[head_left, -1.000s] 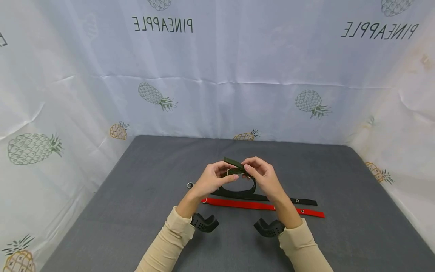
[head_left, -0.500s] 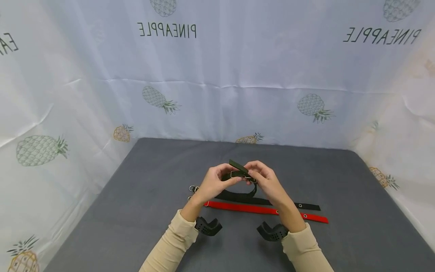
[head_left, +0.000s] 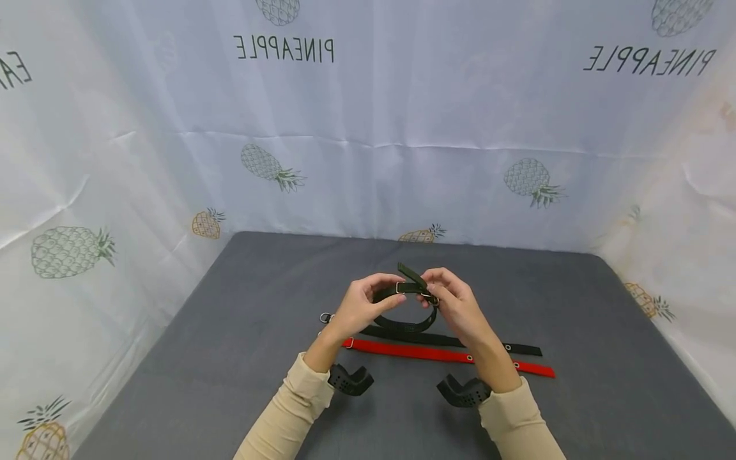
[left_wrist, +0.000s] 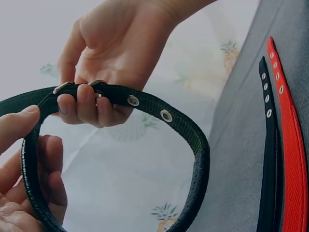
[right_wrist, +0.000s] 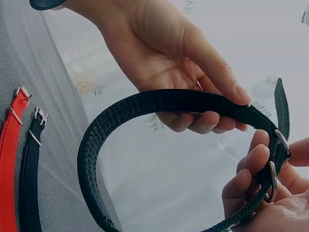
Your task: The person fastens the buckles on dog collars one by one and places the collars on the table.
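In the head view, a dark green pet collar [head_left: 406,326] is bent into a loop and held above the table. My left hand [head_left: 358,308] pinches one side of it near a metal loop. On the other side, the fingers of my right hand [head_left: 461,312] grip it at the buckle [right_wrist: 281,143] and ring, from which the strap's free end [head_left: 409,273] sticks up. Metal-rimmed eyelets [left_wrist: 166,115] run along the band in the left wrist view. How the buckle's prong sits is partly hidden by fingers.
A black collar [head_left: 523,349] and a red collar [head_left: 411,351] lie stretched out side by side on the grey table [head_left: 230,364], below the hands. A white curtain [head_left: 368,115] printed with pineapples stands behind and at both sides.
The held collar's free end has tilted more upright and shifted right. The right hand has moved slightly right and up since half a second ago; both hands keep their grip.
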### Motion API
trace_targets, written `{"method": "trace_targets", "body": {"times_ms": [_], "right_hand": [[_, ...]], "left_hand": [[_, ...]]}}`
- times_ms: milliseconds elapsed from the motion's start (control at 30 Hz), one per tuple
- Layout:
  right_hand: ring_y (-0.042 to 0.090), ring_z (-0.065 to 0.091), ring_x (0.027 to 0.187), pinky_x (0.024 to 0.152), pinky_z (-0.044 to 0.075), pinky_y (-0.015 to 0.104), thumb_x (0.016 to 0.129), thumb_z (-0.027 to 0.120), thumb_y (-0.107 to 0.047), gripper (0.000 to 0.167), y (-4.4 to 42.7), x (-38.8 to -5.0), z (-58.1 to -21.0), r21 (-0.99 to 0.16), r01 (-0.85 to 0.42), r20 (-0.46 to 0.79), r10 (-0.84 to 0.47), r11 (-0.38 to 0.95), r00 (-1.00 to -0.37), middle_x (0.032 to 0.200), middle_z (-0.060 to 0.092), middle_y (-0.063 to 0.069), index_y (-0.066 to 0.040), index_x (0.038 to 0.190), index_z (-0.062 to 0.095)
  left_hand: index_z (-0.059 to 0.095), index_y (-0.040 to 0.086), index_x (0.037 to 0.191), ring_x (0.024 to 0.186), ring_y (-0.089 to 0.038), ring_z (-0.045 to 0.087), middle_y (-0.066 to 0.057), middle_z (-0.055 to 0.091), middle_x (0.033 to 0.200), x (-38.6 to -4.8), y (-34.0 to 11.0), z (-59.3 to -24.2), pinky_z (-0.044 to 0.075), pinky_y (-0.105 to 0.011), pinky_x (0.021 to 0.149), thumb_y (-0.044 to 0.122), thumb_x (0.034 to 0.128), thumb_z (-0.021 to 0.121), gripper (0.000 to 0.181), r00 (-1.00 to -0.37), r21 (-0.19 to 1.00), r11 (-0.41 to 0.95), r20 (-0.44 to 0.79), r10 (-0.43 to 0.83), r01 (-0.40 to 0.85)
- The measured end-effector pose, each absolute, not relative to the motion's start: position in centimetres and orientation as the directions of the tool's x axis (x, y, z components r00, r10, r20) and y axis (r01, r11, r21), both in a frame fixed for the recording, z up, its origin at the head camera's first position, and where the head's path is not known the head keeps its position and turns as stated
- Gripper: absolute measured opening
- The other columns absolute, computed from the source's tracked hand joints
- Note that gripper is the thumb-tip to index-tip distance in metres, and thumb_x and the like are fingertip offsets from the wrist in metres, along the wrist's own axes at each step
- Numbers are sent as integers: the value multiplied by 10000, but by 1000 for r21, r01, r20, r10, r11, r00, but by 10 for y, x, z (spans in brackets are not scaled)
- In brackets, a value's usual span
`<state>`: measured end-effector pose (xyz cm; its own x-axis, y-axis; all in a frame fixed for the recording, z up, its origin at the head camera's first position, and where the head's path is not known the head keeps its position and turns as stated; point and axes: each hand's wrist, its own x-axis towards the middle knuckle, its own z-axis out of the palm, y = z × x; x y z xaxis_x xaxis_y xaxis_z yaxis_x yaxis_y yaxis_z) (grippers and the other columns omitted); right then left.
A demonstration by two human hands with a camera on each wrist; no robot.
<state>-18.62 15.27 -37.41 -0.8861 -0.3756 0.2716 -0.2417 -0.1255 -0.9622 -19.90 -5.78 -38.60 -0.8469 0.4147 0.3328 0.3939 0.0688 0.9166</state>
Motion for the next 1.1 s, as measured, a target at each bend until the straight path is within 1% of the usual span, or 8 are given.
{"method": "trace_targets", "body": {"times_ms": [133,267,367,533,633,767,967,1100], "right_hand": [[44,579,825,770,497,179,1042,409,-161,139,154,-184,-376,-964,-234,264,-380,-124,-886,945,594,-105,-208,1071,537],[43,583,829,776,498,180,1043,400,-157,146,154,-183,-377,-964,-236,265,-396,-121,-879,957,590,-102,-204,1076,534],[40,588,826,797,503,185,1041,383,-140,164,155,-183,-376,-966,-230,259,-411,-119,-874,956,588,-101,-198,1070,534],[59,594,827,854,497,197,1037,339,-129,197,154,-183,-372,-976,-193,216,-424,-97,-879,968,577,-88,-164,1062,531],[70,596,837,866,500,202,1045,338,-173,195,154,-184,-369,-982,-173,187,-424,-70,-886,986,571,-76,-136,1069,528],[86,598,847,865,501,210,1052,375,-261,196,153,-183,-367,-988,-153,152,-427,-34,-891,989,573,-70,-149,1068,535],[101,600,851,865,496,222,1046,405,-302,218,152,-183,-365,-990,-141,124,-432,7,-893,951,589,-76,-130,1065,539],[96,587,847,869,490,241,1046,408,-296,209,151,-182,-365,-988,-149,122,-427,29,-896,944,572,-76,-133,1016,535]], "left_hand": [[612,-10,1215,1021,-140,657,-213,650,1194,-197,-56,-388,533,-183,865,118,907,667,338,-843,913,62,345,412,404],[619,-11,1199,945,-13,638,-206,657,1171,-195,-56,-388,537,-180,821,118,904,669,325,-839,905,60,364,405,422],[638,2,1169,883,17,627,-195,666,1131,-194,-56,-388,538,-183,775,113,896,676,298,-825,884,67,401,398,462],[669,31,1125,864,-27,636,-166,673,1073,-194,-54,-386,546,-197,757,106,877,689,260,-800,841,100,461,384,532],[676,33,1115,864,-49,639,-156,678,1057,-195,-53,-385,546,-201,746,103,874,691,252,-785,820,115,482,390,560],[682,31,1098,840,-83,632,-142,684,1023,-195,-52,-383,535,-204,709,102,862,703,247,-765,791,140,506,399,596],[690,37,1082,903,-175,648,-110,694,1014,-195,-52,-383,552,-224,784,118,845,720,252,-743,737,215,525,415,641],[688,41,1083,877,-182,635,-101,690,1008,-195,-52,-384,546,-219,762,106,844,719,250,-733,713,246,524,435,656]]}}
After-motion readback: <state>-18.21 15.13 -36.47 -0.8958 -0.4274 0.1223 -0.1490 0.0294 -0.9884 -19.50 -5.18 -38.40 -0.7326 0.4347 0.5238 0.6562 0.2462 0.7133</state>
